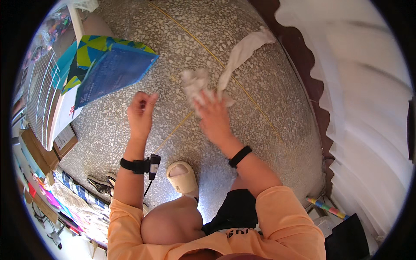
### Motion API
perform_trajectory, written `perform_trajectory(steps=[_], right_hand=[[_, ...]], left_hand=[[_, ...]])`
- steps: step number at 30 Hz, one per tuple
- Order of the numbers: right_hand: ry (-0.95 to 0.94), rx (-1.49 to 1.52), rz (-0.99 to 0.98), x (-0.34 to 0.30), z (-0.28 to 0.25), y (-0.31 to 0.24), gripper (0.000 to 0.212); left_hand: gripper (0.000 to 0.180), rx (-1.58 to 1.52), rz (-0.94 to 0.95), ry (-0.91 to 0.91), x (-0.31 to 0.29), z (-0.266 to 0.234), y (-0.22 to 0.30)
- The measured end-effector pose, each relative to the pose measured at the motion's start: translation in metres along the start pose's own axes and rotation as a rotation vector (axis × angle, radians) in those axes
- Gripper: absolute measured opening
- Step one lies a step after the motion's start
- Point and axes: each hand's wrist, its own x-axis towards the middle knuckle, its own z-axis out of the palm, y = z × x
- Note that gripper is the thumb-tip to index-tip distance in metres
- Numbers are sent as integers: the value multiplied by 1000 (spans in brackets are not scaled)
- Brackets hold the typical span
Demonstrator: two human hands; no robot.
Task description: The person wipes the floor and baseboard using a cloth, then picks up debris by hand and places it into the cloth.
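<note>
My right hand (213, 116) reaches down to the floor, fingers spread over the near edge of a crumpled white cloth (195, 82). That cloth looks soft and bunched, and it is a little blurred by motion. From beside my fingertips a long white strip (243, 53) of thin, cloth-like material stretches away to the far right. My left hand (141, 113) hovers above the floor to the left of the cloth, its fingers curled in a loose fist. Nothing shows sticking out of it. A black band with a small device (149, 166) is around my left wrist.
Blue flat packages (117, 71) and a green patterned one lean by a white wire rack (40, 97) on the left. Thin yellow lines (260, 113) cross the speckled floor (173, 39). A white curtain (359, 108) hangs at right. Dark shoes (99, 185) stand lower left.
</note>
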Motion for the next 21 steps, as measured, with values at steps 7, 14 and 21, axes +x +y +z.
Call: perform_trajectory(steps=[7, 14, 21], right_hand=[[74, 596, -94, -45, -68, 54, 68], [-87, 916, 285, -77, -196, 113, 121], [-70, 941, 232, -90, -194, 100, 124]], left_hand=[[78, -213, 51, -864, 2, 40, 94], [107, -218, 273, -848, 6, 48, 148], [112, -183, 294, -836, -15, 52, 155]])
